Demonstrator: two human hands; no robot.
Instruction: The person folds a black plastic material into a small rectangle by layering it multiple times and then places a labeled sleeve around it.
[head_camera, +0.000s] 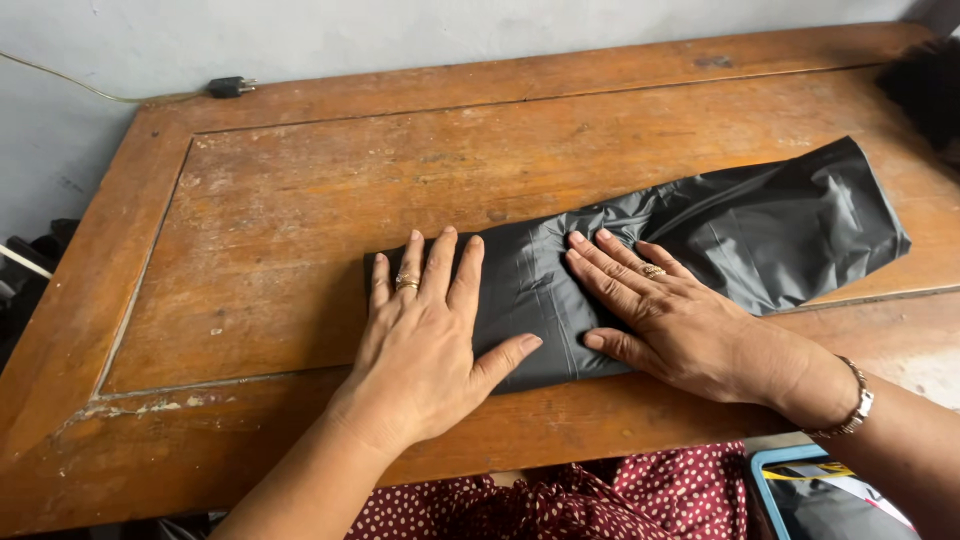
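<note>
A black plastic bag (760, 225), folded into a long strip, lies across the wooden table (300, 200) from the middle to the right edge. My left hand (425, 330) lies flat, fingers spread, on the bag's left end. My right hand (665, 320) presses flat on the bag just to the right of it, with a ring on one finger and a bracelet at the wrist. The two thumbs nearly meet over the bag's near edge. Neither hand grips anything.
A black plug (228, 87) with a thin cord lies on the floor beyond the table's far left corner. A dark object (925, 90) sits at the far right edge. A blue-rimmed container (830, 495) stands below the table's near right side.
</note>
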